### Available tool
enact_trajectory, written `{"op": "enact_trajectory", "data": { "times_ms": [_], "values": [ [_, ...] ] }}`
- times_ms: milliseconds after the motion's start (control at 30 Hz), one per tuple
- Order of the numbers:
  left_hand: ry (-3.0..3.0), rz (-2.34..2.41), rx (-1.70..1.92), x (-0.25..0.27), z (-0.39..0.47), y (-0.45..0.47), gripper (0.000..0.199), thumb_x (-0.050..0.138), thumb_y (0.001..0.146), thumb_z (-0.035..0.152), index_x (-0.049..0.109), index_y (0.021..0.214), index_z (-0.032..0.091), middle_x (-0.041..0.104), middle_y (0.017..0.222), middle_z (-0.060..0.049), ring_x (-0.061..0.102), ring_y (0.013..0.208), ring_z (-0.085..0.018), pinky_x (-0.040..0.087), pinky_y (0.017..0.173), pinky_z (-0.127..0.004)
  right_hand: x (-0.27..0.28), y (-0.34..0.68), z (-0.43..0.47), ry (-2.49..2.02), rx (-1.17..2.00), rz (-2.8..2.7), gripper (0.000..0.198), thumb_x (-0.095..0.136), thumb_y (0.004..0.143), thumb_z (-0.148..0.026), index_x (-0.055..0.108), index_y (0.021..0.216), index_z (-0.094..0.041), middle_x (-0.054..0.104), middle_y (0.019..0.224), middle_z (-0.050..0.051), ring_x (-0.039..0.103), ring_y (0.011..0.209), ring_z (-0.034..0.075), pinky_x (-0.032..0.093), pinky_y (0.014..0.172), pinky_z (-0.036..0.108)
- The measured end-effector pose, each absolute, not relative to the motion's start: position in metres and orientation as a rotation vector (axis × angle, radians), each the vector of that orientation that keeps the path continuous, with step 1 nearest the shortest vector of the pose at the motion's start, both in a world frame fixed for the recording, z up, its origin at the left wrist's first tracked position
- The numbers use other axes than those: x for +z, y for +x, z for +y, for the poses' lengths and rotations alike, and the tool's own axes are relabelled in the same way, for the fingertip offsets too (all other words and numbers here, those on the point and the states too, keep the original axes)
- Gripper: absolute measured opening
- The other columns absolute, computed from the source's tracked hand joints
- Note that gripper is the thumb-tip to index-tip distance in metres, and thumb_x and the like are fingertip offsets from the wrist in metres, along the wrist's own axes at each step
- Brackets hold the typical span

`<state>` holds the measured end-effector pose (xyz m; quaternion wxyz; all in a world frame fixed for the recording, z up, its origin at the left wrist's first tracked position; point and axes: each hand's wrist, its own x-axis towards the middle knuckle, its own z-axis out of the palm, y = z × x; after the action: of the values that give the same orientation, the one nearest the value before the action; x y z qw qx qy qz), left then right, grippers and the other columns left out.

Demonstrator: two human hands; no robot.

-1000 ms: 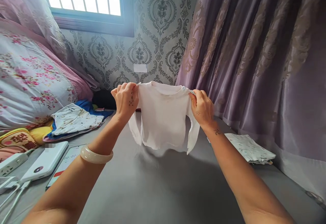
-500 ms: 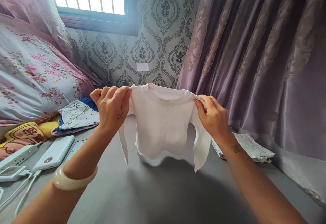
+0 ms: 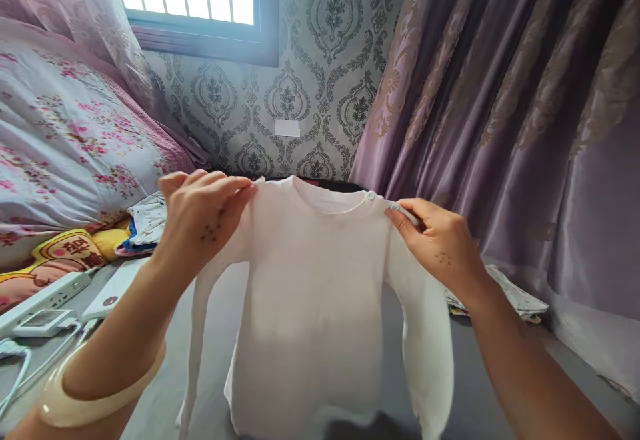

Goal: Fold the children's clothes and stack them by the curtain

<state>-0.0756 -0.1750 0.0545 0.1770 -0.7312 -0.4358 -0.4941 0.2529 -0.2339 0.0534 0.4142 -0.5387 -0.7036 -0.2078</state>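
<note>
A small white long-sleeved shirt [image 3: 315,293] hangs spread between my two hands, its neckline upward and both sleeves drooping at the sides. My left hand [image 3: 207,210] pinches the shoulder on the left. At the other shoulder, beside two buttons near the collar, my right hand [image 3: 430,233] grips the fabric between thumb and fingers. The lower part of the shirt is close to the grey bed surface [image 3: 210,367]; whether the hem touches it I cannot tell. A pale bangle [image 3: 100,403] circles my left wrist.
Left lie a power strip [image 3: 45,300], a white power bank [image 3: 117,287], cables and a yellow cushion [image 3: 65,250]. Folded clothes [image 3: 145,220] sit behind my left hand, more folded cloth [image 3: 517,293] beyond my right. A purple curtain [image 3: 500,93] hangs on the right.
The shirt has come down and nearer to me, so it looks larger and longer. Both hands still hold its shoulders, now slightly farther apart. The view has shifted a little.
</note>
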Motion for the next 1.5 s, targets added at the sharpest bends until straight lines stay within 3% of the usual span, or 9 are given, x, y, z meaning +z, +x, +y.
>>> {"op": "enact_trajectory", "data": {
  "times_ms": [167, 600, 1500],
  "values": [
    [-2.248, -1.363, -1.185, 0.013, -0.131, -0.063, 0.032, 0.045, 0.090, 0.042, 0.073, 0.085, 0.026, 0.070, 0.078, -0.005, 0.057, 0.078, -0.024, 0.030, 0.084, -0.044, 0.018, 0.257, -0.203, -1.635, -0.435, -1.827, 0.022, 0.053, 0.093, -0.042, 0.069, 0.097, -0.028, 0.073, 0.092, 0.001, 0.066, 0.078, 0.020, 0.039, 0.062, 0.028],
    [-2.266, -1.507, -0.935, -0.065, -0.068, -0.028, 0.037, 0.038, 0.095, 0.035, 0.072, 0.085, 0.024, 0.068, 0.084, -0.009, 0.053, 0.085, -0.025, 0.027, 0.083, -0.043, -0.049, 0.261, -0.144, -1.911, -0.487, -1.942, 0.025, 0.045, 0.098, -0.034, 0.068, 0.101, -0.024, 0.069, 0.105, 0.006, 0.063, 0.092, 0.019, 0.039, 0.072, 0.028],
    [-2.348, -1.740, -0.603, -0.135, 0.028, 0.003, 0.036, 0.036, 0.094, 0.029, 0.069, 0.084, 0.019, 0.067, 0.091, -0.012, 0.053, 0.088, -0.025, 0.028, 0.085, -0.043, -0.134, 0.272, -0.036, -2.194, -0.253, -1.983, 0.025, 0.042, 0.100, -0.032, 0.063, 0.103, -0.021, 0.066, 0.109, 0.007, 0.061, 0.101, 0.019, 0.038, 0.081, 0.029]
  ]
}}
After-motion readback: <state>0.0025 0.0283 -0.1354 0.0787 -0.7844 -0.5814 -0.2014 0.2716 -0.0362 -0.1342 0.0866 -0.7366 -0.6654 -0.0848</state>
